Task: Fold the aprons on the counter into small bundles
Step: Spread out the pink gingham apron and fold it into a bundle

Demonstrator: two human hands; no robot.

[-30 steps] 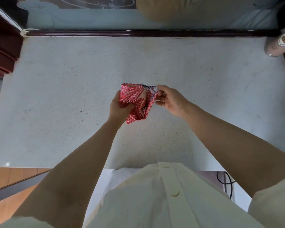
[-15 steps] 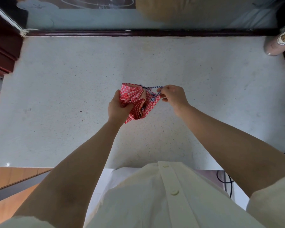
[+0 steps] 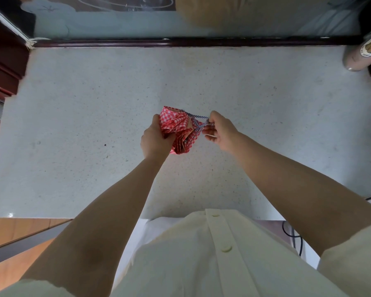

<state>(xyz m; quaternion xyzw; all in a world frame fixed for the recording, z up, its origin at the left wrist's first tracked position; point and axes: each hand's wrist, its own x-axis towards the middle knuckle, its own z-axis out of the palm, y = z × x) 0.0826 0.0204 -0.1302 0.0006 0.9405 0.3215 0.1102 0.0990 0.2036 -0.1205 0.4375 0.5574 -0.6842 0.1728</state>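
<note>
Above the counter (image 3: 94, 125), gripping the bunched red checked apron (image 3: 176, 129) in the curled left hand (image 3: 154, 140), with the right hand (image 3: 222, 131) just beside it pinching the striped string (image 3: 197, 115) stretched taut from the bundle's top.

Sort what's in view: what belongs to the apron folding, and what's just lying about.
In the job: red checked apron, gripped by the left hand; its striped tie, pinched by the right hand; counter.
Lying about: pinkish labelled object, far right; black cable, near right.
</note>
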